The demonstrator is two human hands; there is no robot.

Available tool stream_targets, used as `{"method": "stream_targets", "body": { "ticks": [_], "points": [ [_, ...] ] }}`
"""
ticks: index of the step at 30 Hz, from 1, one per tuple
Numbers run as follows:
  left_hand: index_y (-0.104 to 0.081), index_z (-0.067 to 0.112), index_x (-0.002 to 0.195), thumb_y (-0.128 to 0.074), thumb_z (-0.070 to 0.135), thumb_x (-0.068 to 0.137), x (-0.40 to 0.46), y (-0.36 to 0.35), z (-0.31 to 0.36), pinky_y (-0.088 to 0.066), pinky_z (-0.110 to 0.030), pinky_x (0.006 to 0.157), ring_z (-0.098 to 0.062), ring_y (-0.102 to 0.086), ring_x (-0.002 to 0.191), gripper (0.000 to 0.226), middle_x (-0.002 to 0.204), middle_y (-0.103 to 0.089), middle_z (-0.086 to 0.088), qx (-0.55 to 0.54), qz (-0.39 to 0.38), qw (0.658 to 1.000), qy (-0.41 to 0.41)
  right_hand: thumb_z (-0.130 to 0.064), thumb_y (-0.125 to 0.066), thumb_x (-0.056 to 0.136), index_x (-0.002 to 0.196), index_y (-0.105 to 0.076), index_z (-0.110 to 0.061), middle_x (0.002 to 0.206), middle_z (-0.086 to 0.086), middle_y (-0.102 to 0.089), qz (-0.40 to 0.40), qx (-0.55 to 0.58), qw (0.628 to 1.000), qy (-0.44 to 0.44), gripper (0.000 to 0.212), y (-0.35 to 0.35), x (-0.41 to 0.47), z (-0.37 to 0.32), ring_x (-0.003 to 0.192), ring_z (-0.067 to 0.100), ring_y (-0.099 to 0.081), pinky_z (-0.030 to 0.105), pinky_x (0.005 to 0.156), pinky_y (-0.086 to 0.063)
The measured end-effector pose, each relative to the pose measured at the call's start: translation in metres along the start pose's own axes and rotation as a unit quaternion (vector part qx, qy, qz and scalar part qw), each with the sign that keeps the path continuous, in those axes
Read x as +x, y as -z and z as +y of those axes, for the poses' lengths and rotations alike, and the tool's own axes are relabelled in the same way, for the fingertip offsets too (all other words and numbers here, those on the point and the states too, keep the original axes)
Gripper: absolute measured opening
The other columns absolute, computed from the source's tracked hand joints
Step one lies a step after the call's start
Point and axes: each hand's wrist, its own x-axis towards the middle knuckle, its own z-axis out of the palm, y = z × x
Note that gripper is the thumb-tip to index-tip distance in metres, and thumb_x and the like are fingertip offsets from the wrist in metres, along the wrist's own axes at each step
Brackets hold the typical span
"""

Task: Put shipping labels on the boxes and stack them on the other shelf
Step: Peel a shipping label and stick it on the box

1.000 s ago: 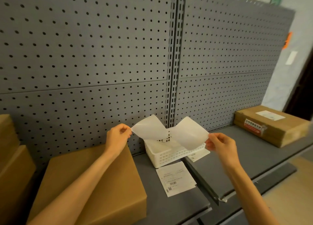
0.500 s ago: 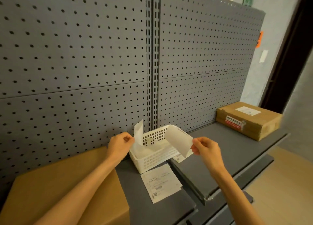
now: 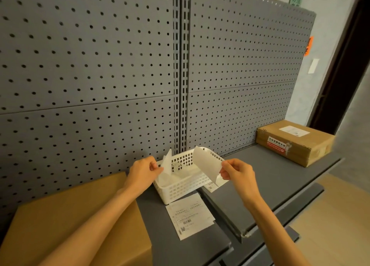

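we pinch two thin white sheets over the white basket (image 3: 186,182) — left hand (image 3: 143,170) on the backing sheet (image 3: 166,165), right hand (image 3: 236,170) on the peeled label (image 3: 206,162). it looks feather-light, floppy and sticky; best held by one edge. the unlabelled box (image 3: 66,221) waits near left.

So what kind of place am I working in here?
Probably a shop stockroom or packing area: grey pegboard shelving, a labelled carton on the right shelf, and a printed shipping label lying by a white basket.
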Motion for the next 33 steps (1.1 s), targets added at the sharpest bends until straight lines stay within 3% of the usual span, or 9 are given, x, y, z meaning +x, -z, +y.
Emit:
{"method": "stream_targets", "body": {
  "ticks": [6, 11, 15, 19, 23, 33],
  "points": [
    [-0.063, 0.017, 0.077, -0.062, 0.020, 0.089, -0.016, 0.016, 0.030, -0.037, -0.009, 0.055, 0.000, -0.052, 0.066, 0.012, 0.072, -0.060, 0.009, -0.073, 0.015, 0.997, -0.024, -0.015, -0.057, 0.092, 0.081, -0.069, -0.012, 0.068, -0.002, -0.068, -0.012, 0.029, 0.999, 0.039, 0.016, -0.013, 0.001, -0.020, 0.062, 0.004, -0.062, 0.019, 0.065, -0.051],
    [-0.067, 0.012, 0.081, -0.060, 0.021, 0.091, -0.034, 0.028, 0.049, -0.051, -0.019, 0.067, 0.002, -0.059, 0.063, 0.015, 0.071, -0.067, 0.006, -0.216, -0.030, 0.976, -0.016, -0.018, -0.057, 0.093, 0.087, -0.068, -0.011, 0.077, 0.003, -0.070, -0.062, 0.016, 0.994, 0.093, 0.015, -0.040, -0.009, -0.043, 0.073, 0.013, -0.066, 0.022, 0.068, -0.054],
    [-0.067, 0.008, 0.087, -0.054, 0.020, 0.095, -0.048, 0.040, 0.049, -0.054, -0.019, 0.069, -0.009, -0.064, 0.072, 0.019, 0.078, -0.069, -0.002, -0.313, -0.047, 0.947, 0.059, -0.018, -0.057, 0.092, 0.087, -0.069, -0.012, 0.077, 0.000, -0.069, -0.121, 0.008, 0.985, 0.125, 0.014, -0.068, -0.022, -0.052, 0.073, 0.013, -0.065, 0.030, 0.071, -0.054],
    [-0.067, 0.013, 0.092, -0.050, 0.034, 0.096, -0.064, 0.058, 0.033, -0.057, -0.025, 0.076, -0.019, -0.069, 0.084, 0.028, 0.088, -0.073, -0.007, -0.419, -0.047, 0.896, 0.136, -0.019, -0.058, 0.092, 0.082, -0.069, -0.018, 0.078, -0.006, -0.068, -0.182, -0.025, 0.970, 0.160, 0.015, -0.094, -0.037, -0.055, 0.074, 0.004, -0.062, 0.023, 0.071, -0.052],
    [-0.066, 0.017, 0.096, -0.052, 0.045, 0.091, -0.078, 0.070, 0.014, -0.056, -0.027, 0.082, -0.015, -0.070, 0.086, 0.032, 0.091, -0.072, -0.003, -0.392, -0.027, 0.911, 0.126, -0.018, -0.058, 0.093, 0.095, -0.072, -0.021, 0.090, -0.014, -0.068, -0.235, -0.055, 0.948, 0.207, 0.015, -0.121, -0.057, -0.060, 0.085, -0.002, -0.060, 0.007, 0.073, -0.044],
    [-0.065, 0.010, 0.105, -0.050, 0.022, 0.097, -0.106, 0.096, -0.022, -0.054, -0.016, 0.070, -0.012, -0.067, 0.090, 0.021, 0.103, -0.069, -0.003, -0.370, 0.059, 0.913, 0.161, -0.025, -0.053, 0.096, 0.116, -0.066, -0.026, 0.115, -0.010, -0.062, -0.324, -0.098, 0.905, 0.259, 0.024, -0.161, -0.088, -0.066, 0.099, 0.001, -0.055, 0.007, 0.082, -0.043]
  ]
}}
